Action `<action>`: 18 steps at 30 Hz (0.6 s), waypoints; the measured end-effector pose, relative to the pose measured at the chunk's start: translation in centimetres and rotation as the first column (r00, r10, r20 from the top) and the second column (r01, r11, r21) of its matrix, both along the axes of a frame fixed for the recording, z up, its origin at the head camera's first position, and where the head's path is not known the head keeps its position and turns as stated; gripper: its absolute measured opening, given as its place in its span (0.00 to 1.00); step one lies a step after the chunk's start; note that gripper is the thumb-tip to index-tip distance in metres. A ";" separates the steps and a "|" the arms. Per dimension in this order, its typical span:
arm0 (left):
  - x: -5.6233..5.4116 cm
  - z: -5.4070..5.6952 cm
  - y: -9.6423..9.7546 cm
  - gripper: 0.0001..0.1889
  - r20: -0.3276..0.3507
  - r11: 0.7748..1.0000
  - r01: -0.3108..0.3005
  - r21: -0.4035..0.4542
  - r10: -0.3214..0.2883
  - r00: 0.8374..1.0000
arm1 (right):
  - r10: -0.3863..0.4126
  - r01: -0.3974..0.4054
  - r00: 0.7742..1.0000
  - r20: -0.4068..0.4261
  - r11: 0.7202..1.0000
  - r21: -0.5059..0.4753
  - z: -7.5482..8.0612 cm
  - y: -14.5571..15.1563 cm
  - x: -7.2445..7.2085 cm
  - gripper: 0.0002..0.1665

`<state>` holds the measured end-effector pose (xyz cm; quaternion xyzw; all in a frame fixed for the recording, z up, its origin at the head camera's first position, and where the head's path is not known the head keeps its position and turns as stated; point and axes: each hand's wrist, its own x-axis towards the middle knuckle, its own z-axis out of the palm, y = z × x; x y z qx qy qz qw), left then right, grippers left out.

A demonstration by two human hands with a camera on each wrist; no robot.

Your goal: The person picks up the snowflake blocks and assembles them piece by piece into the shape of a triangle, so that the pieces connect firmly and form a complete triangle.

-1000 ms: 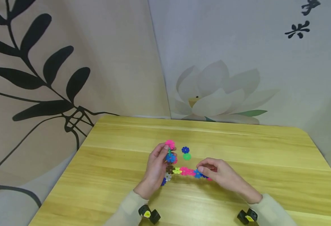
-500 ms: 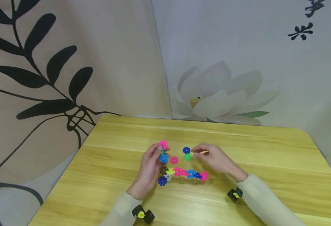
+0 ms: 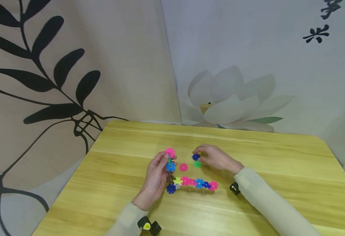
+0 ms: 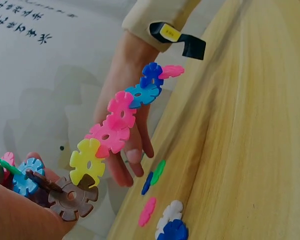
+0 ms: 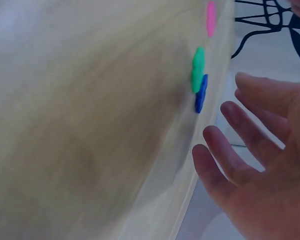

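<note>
My left hand (image 3: pixel 156 173) grips a linked chain of notched plastic snowflake discs by its left end. A pink disc (image 3: pixel 170 152) tops that end, with green and light blue ones below. From a brown disc (image 4: pixel 72 197), the chain runs right through a yellow disc (image 4: pixel 87 162), pink discs (image 4: pixel 107 136) and blue ones to a pink tip (image 3: pixel 213 186), held above the table. My right hand (image 3: pixel 218 158) hovers with parted fingers beside a loose dark blue disc (image 5: pixel 202 94) and a green disc (image 5: pixel 198 70), which lie against each other; in the right wrist view it touches neither.
A loose pink disc (image 3: pixel 183 167) lies on the wooden table (image 3: pixel 263 150) between the hands. A dark blue disc (image 4: pixel 173 230) and a white disc (image 4: pixel 169 214) lie close together under the left hand's side. Behind the table stands a wall (image 3: pixel 137 65) with plant drawings.
My right hand has left the chain's right end and moved up to the loose blue and green discs. My left hand shifted slightly left with the chain, uncovering the loose pink disc.
</note>
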<state>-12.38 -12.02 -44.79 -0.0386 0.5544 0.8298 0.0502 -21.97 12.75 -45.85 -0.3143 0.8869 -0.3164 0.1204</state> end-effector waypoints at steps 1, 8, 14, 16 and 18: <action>0.0 0.0 0.0 0.11 0.001 1.000 0.000 0.001 0.000 1.000 | 0.007 -0.007 1.000 0.004 1.000 0.014 -0.1 -0.1 -0.2 0.20; 0.1 -0.1 -0.1 0.11 0.004 1.000 0.006 0.003 -0.006 1.000 | 0.026 -0.026 1.000 0.002 0.996 0.081 -0.6 -0.4 -1.2 0.20; 0.3 -0.1 -0.1 0.10 0.008 1.000 0.004 0.009 -0.004 1.000 | 0.044 -0.043 0.999 -0.011 0.993 0.113 -0.9 -0.6 -1.5 0.19; 0.3 -0.1 -0.1 0.10 0.008 1.000 0.004 0.008 -0.004 1.000 | 0.053 -0.050 0.998 -0.026 0.992 0.115 -1.0 -0.7 -1.5 0.19; 0.3 -0.1 -0.1 0.11 0.006 1.000 0.007 0.004 -0.007 1.000 | 0.053 -0.049 0.998 -0.032 0.992 0.117 -1.0 -0.8 -1.6 0.18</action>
